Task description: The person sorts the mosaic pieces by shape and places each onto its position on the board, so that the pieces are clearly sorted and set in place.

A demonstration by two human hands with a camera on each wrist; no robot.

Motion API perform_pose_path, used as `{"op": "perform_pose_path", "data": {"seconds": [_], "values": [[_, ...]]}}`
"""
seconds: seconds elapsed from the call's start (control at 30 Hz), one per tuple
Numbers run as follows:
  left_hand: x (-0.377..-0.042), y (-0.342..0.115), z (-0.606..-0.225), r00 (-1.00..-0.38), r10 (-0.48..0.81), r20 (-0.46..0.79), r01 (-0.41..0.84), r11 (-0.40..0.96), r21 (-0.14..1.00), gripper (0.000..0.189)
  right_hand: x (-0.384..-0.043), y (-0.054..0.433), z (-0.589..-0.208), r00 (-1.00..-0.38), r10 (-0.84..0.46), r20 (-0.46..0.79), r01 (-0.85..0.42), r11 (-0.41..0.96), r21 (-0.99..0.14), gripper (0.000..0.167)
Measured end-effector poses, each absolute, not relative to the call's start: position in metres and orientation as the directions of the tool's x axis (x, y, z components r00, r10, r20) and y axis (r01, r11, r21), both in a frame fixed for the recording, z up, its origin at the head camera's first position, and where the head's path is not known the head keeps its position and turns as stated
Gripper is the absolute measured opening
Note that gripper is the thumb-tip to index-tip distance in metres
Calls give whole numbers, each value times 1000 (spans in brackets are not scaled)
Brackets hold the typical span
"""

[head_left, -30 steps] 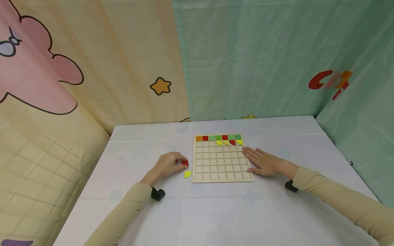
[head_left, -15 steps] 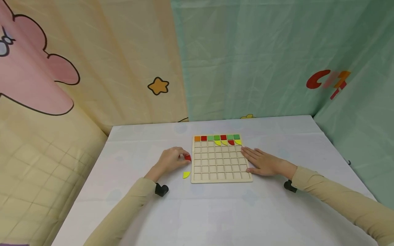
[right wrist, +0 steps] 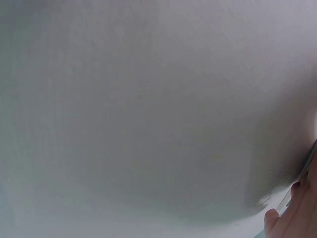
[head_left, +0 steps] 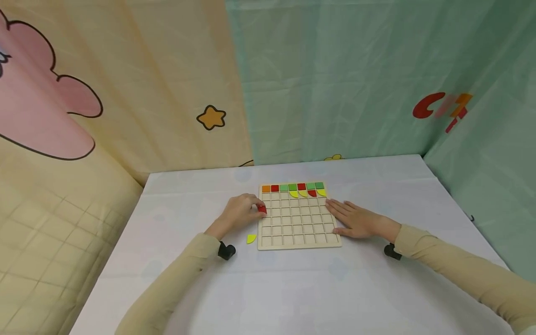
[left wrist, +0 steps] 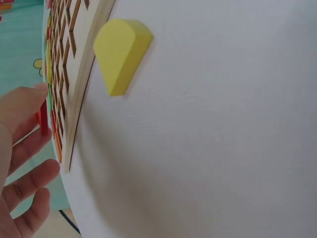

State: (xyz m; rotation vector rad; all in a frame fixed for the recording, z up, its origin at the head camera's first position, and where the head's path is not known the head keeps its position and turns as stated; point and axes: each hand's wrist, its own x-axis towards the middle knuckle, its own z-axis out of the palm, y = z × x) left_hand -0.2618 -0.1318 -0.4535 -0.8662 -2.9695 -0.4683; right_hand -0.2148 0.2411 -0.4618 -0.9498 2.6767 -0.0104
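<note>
My left hand [head_left: 241, 211] pinches a red quarter-circle tile [head_left: 262, 209] between thumb and fingers, over the left edge of the wooden grid board [head_left: 299, 247]. In the left wrist view the red tile [left wrist: 43, 118] appears edge-on, with the ring and little fingers spread loosely below it. A yellow quarter-circle tile [head_left: 251, 238] lies on the table left of the board's lower corner. My right hand [head_left: 356, 219] lies flat with straight fingers, fingertips at the board's right edge. Coloured square tiles [head_left: 274, 188] fill the board's top row; under them, at the right, sit yellow and red quarter-circle tiles [head_left: 311, 193].
The board lies on a white-clothed table [head_left: 293, 288]. Printed curtains [head_left: 335, 83] hang behind the table and along its sides. Each wrist carries a black camera mount [head_left: 226, 251].
My left hand has moved right and away from me, carrying the red tile from beside the board to over its left edge. The right hand keeps its place at the board. The head view shifted slightly.
</note>
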Motion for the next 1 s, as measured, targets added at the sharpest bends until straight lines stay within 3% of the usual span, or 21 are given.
{"op": "perform_pose_path", "data": {"seconds": [1.0], "values": [[-308,-81,-446,-801,594,80,597,779,191,31,-219,242,-463,-732,-613,-299,-608,785,-122,85]]}}
